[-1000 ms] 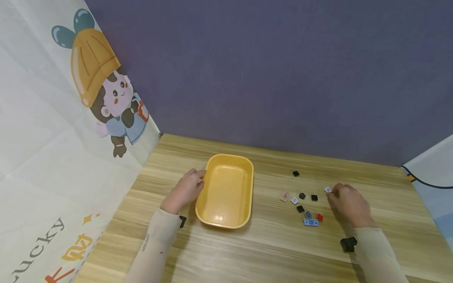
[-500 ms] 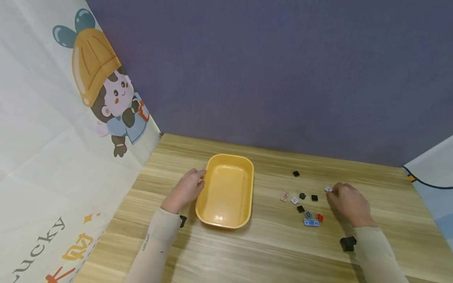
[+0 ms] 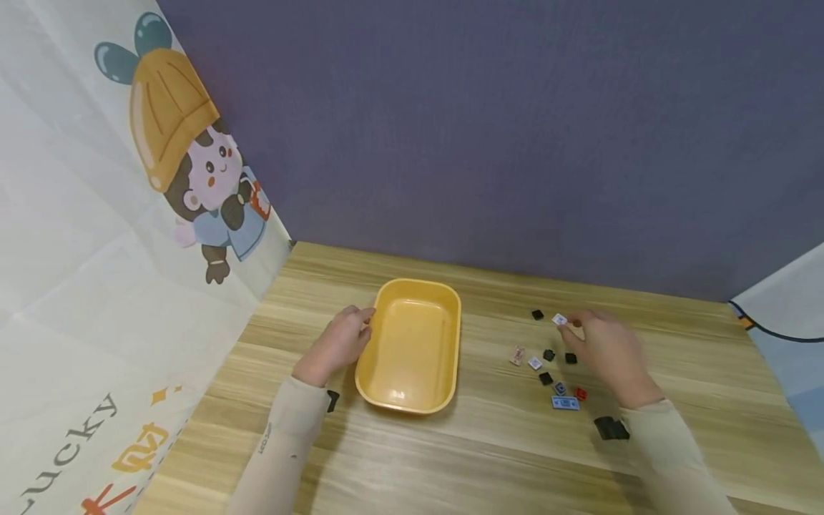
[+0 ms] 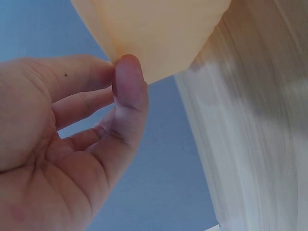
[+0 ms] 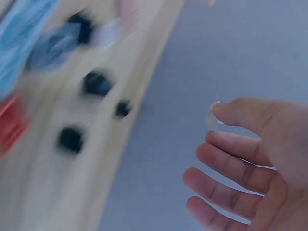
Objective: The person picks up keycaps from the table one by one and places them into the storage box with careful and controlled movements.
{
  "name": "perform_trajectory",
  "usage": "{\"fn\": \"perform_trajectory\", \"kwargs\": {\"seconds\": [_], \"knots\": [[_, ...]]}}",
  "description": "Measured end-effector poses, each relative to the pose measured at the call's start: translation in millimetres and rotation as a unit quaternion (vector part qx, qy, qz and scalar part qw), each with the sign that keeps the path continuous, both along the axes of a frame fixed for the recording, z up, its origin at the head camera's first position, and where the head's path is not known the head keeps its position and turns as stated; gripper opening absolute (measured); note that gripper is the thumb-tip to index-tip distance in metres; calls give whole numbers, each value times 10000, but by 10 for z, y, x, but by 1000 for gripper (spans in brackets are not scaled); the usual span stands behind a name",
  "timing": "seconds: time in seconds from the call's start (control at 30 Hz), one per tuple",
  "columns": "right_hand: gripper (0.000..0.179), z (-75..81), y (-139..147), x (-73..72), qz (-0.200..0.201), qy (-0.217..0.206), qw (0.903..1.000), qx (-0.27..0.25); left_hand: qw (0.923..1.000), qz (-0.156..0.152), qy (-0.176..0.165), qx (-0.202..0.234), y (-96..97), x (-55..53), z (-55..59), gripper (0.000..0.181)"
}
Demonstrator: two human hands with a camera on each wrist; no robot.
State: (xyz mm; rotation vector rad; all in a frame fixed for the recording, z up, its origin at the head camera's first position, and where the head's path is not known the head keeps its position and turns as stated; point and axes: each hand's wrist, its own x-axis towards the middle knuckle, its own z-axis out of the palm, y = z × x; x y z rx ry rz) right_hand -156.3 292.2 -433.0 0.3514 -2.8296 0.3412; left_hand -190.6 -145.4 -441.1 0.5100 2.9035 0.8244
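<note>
My left hand (image 3: 335,345) pinches the left rim of a yellow plastic tray (image 3: 412,357), whose floor is bare. In the left wrist view, thumb and forefinger hold the edge of this tray (image 4: 159,38). Between thumb and forefinger my right hand (image 3: 608,350) grips a small white square tile (image 3: 558,320) with a printed mark, lifted above the table. The right wrist view has the tile (image 5: 211,117) nearly edge-on, the other fingers spread loosely below it. Another white tile (image 3: 535,363) lies among the small pieces left of that hand.
Black pieces (image 3: 546,378) lie scattered on the wooden table (image 3: 412,465), with a pink tile (image 3: 518,355), a grey-blue piece (image 3: 560,388), a red piece (image 3: 580,394) and a long blue tile (image 3: 566,403). A dark partition (image 3: 502,143) rises behind; a cable (image 3: 785,336) hangs at far right.
My right hand has lifted the white tile from the table's right part and carried it leftward, near the far black piece. My left hand stays on the tray rim.
</note>
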Motion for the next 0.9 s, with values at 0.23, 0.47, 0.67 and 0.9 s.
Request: {"fn": "perform_trajectory", "kwargs": {"seconds": [0.23,0.47,0.67,0.9], "knots": [[27,209,-569,-75,531,104,9985,-129,10000,46,-39,41,-10,-2,-11,41],[23,282,-1118,-115,1051,-18,9940,-309,9999,33,14,99,-11,-13,-10,40],[21,280,-1407,-134,1476,292,9879,-388,10000,7,53,78,-11,-22,-12,41],[23,244,-1544,-124,1539,299,9870,-351,9999,-9,117,57,-13,-18,-19,40]]}}
